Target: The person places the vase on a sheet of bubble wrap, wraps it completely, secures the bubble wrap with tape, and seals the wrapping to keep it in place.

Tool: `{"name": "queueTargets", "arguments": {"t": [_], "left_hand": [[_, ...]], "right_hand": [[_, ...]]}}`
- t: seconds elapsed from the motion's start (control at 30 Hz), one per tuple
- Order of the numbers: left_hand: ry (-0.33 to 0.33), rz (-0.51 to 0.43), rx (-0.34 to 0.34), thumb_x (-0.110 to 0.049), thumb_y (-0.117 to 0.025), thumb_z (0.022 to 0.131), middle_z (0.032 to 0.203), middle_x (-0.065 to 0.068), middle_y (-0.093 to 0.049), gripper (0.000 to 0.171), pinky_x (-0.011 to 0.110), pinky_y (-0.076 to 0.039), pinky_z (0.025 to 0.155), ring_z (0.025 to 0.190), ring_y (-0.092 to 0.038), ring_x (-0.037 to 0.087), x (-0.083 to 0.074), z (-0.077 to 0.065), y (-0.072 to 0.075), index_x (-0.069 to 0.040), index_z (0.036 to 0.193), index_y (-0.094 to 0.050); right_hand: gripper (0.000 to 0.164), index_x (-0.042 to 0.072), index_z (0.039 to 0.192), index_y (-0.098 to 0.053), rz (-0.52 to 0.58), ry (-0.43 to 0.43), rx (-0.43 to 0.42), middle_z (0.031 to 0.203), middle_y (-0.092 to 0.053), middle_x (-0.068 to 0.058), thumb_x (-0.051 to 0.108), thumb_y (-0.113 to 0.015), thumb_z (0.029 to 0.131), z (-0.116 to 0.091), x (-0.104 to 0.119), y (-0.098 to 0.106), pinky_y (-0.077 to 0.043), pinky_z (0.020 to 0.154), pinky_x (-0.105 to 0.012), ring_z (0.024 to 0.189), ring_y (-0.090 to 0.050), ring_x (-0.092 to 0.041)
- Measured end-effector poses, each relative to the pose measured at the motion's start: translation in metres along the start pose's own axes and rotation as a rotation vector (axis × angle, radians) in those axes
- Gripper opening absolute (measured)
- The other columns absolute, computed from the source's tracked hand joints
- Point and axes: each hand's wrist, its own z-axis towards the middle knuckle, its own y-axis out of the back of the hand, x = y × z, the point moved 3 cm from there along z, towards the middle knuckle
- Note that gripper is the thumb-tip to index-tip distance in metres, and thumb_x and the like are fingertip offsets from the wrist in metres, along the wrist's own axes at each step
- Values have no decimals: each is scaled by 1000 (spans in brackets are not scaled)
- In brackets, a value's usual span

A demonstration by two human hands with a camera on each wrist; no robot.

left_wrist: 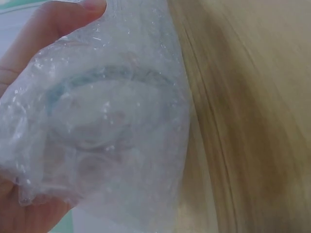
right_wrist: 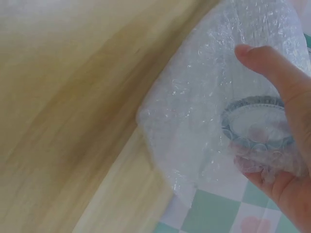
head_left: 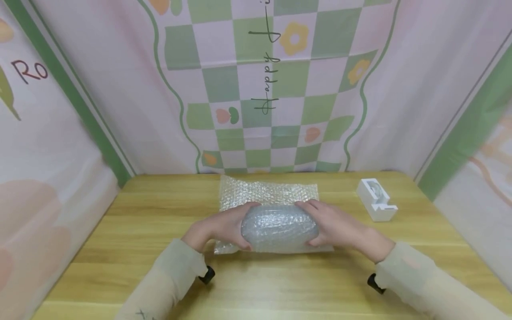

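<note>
A bubble-wrapped bundle (head_left: 280, 229) lies sideways near the middle of the table, on a flat stretch of bubble wrap (head_left: 268, 191) that spreads out behind it. My left hand (head_left: 226, 226) grips the bundle's left end, thumb on the near side. At the right end my right hand (head_left: 340, 224) holds it the same way. Through the plastic film, the right wrist view shows a round glass-like rim (right_wrist: 255, 141) at that end. A blurred circular edge (left_wrist: 116, 73) shows at the other end in the left wrist view. The wrap hides what kind of item lies inside.
A white tape dispenser (head_left: 376, 200) with a roll of clear tape stands at the table's back right. The wooden table (head_left: 160, 200) meets a checked green-and-white curtain (head_left: 256, 89) at its back edge. More cloth hangs on both sides.
</note>
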Motion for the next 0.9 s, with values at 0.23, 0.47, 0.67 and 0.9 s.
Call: {"name": "queueTargets", "arguments": {"t": [0.23, 0.47, 0.67, 0.9], "left_hand": [[13, -13, 15, -26, -93, 70, 166, 7, -27, 122, 45, -31, 119, 147, -33, 25, 1, -1, 2, -12, 164, -17], [45, -48, 53, -28, -93, 71, 162, 9, -33, 122, 46, -39, 113, 140, -42, 25, -1, -6, 2, -15, 164, -15], [31, -48, 84, -33, -93, 71, 156, 11, -40, 123, 46, -46, 106, 130, -50, 25, 0, -9, 3, -14, 164, -15], [15, -111, 125, -29, -92, 71, 149, 7, -45, 119, 43, -47, 105, 126, -52, 22, 2, -11, 3, -15, 163, -18]], "right_hand": [[99, -6, 147, -46, 11, 19, 44, 128, -62, -22, 25, -95, 66, 4, 0, 2, -55, 95, -51, 112, -63, -38], [101, -4, 148, -46, 21, 4, 94, 134, -60, -25, 32, -94, 67, 4, 0, 2, -53, 99, -54, 118, -61, -42], [99, -4, 148, -48, 45, 12, 116, 137, -58, -26, 34, -93, 68, 3, 2, 3, -49, 102, -58, 123, -57, -47], [99, -4, 147, -48, 84, 14, 142, 137, -58, -26, 39, -92, 70, 3, 4, 5, -47, 103, -61, 124, -56, -49]]}}
